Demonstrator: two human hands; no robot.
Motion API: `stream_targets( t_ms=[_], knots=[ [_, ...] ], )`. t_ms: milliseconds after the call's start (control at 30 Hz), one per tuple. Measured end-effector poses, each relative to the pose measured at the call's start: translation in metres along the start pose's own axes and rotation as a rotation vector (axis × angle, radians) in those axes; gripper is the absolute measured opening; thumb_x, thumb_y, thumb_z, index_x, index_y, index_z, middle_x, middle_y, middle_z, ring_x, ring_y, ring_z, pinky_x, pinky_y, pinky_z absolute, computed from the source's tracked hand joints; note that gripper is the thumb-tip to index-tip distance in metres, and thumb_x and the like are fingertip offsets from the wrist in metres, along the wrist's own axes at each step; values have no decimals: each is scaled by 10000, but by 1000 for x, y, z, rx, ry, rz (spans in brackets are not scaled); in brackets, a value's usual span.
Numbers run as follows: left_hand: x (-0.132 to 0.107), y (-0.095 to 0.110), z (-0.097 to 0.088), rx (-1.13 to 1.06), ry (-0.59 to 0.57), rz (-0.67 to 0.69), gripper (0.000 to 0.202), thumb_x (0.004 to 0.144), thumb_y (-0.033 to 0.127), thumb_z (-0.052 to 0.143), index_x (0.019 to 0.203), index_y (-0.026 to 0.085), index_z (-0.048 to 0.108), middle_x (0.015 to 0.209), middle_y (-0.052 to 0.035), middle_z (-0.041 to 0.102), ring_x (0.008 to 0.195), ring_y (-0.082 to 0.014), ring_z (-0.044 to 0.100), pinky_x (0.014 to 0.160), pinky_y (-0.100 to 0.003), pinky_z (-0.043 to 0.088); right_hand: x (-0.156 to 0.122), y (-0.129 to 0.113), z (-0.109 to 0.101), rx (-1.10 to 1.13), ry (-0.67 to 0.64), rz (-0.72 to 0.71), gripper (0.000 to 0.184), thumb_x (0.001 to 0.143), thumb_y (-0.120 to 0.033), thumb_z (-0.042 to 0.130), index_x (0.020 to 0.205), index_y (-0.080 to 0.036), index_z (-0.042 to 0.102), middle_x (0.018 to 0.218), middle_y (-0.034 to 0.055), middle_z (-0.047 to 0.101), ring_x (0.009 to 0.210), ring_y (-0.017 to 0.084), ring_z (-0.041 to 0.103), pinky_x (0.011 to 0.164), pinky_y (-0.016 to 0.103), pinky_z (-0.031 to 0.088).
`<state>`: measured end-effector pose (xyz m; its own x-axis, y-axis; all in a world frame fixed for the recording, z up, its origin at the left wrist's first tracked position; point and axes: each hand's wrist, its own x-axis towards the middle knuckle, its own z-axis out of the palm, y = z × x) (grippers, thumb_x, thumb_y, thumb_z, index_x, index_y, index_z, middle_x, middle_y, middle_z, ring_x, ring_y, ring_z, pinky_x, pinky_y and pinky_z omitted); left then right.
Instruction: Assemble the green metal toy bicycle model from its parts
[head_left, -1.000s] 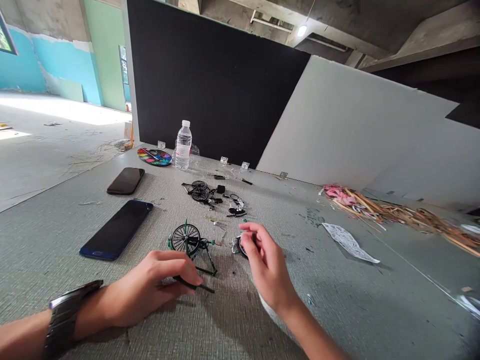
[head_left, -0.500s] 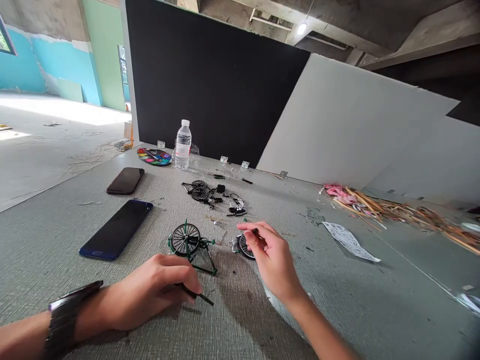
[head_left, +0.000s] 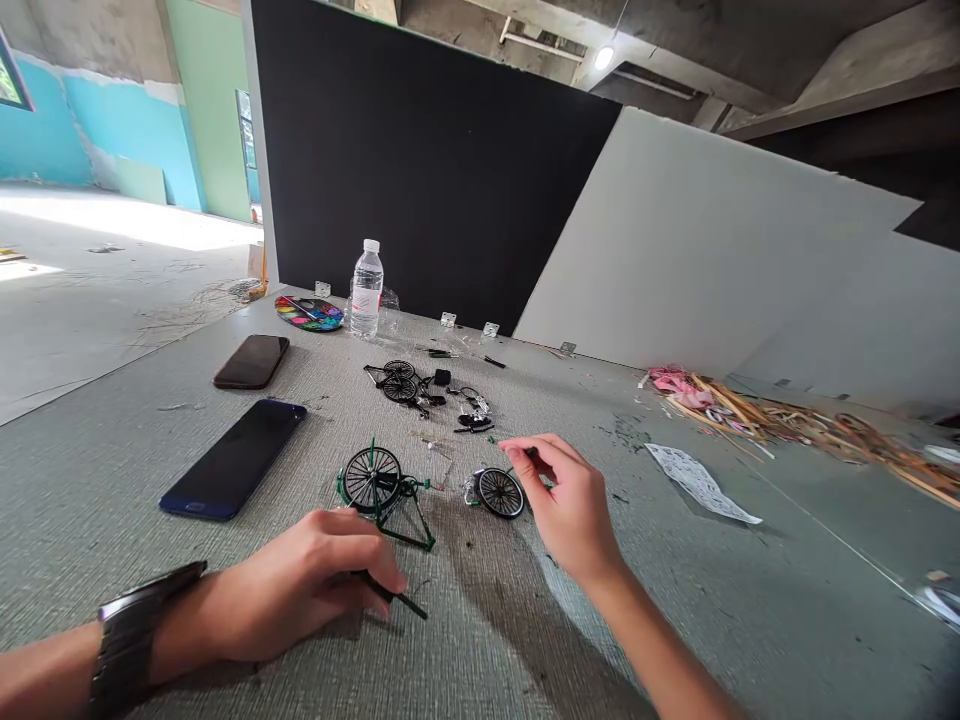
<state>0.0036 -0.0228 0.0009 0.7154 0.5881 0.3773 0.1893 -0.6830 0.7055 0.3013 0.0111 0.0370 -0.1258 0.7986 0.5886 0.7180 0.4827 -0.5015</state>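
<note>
My left hand [head_left: 319, 570] rests on the table with its fingers closed round a thin dark rod [head_left: 412, 606], whose far end sticks out to the right. Just beyond it lies a green model bicycle frame [head_left: 420, 522] with a spoked black wheel [head_left: 372, 478] at its left. My right hand [head_left: 574, 500] is raised a little, thumb and fingers pinching a small dark piece [head_left: 531, 452]; the fingers hide most of that piece. Left of this hand, a loose spoked model wheel [head_left: 500, 493] with silver and green parts lies on the table, apart from the fingers.
Behind are black model bicycle parts [head_left: 401, 382], a water bottle [head_left: 366, 290] and a paint palette [head_left: 307, 313]. Two phones [head_left: 234, 460] [head_left: 252, 362] lie left. A printed sheet [head_left: 701, 483] and wood scraps [head_left: 750, 418] lie right. A black panel [head_left: 435, 160] stands at the back.
My right hand has moved right with the small dark piece, uncovering the loose wheel. My left hand and its rod have hardly moved.
</note>
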Motion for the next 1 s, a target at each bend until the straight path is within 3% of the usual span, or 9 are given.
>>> stream_targets(
  t_ms=[233,500,700,1000],
  knots=[
    [-2,0,2,-26,1,17,85,977,115,647,964,183,697,891,-40,722,785,-187,679,700,-257,513,2,25,5,-71,-37,19,217,1012,-333,578,997,-206,753,984,87,765,839,217,724,713,326,589],
    [-2,0,2,-23,20,27,114,966,83,648,985,180,702,948,-54,755,827,-196,715,724,-249,548,7,57,11,-320,-264,4,265,935,-105,552,1043,-193,778,1024,109,784,921,279,721,824,406,550],
    [-3,1,3,-52,4,16,139,954,57,646,980,181,704,942,-48,749,806,-184,701,722,-246,542,7,55,11,-413,-391,-17,261,977,-121,518,1026,-184,767,997,110,783,950,295,695,828,404,518],
    [-3,-1,3,-45,4,19,137,947,67,651,982,190,702,931,-40,741,796,-179,690,691,-234,523,6,43,7,-429,-440,-19,272,1004,-156,486,1018,-212,752,981,79,756,872,241,710,781,358,520]
  ],
)
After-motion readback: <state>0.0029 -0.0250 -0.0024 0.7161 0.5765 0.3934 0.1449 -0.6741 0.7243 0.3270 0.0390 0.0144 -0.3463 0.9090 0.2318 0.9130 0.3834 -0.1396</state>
